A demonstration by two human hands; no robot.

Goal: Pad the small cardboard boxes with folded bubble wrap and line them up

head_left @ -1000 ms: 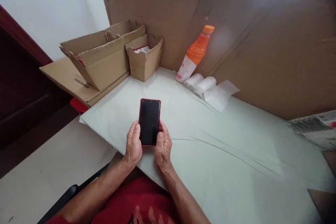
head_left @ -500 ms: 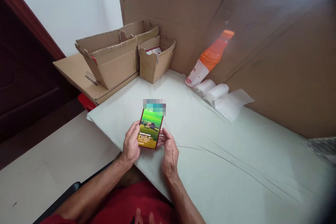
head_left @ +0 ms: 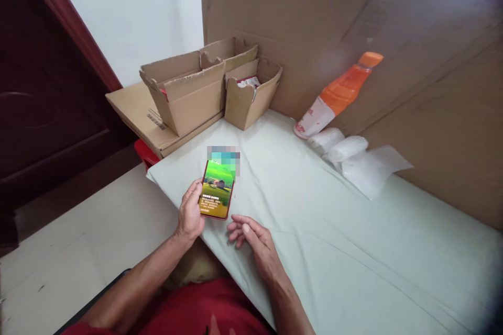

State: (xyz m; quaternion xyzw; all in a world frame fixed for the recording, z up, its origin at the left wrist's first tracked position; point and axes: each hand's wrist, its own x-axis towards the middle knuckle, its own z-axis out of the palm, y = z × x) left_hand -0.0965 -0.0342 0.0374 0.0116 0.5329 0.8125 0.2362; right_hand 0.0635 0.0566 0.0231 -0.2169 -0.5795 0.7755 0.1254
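Phone [head_left: 216, 192] glows in the left hand [head_left: 191, 213].

Has smartphone [head_left: 217, 191] in left hand [head_left: 190, 213] just below frame centre, cardboard boxes [head_left: 198, 99] upper left, drink bottle [head_left: 341, 90] upper right.

Free cloth [head_left: 283, 178] right of phone [head_left: 215, 196] (bottle [head_left: 341, 91] beyond)

Red-edged phone [head_left: 217, 188], green-and-gold screen [head_left: 218, 174]
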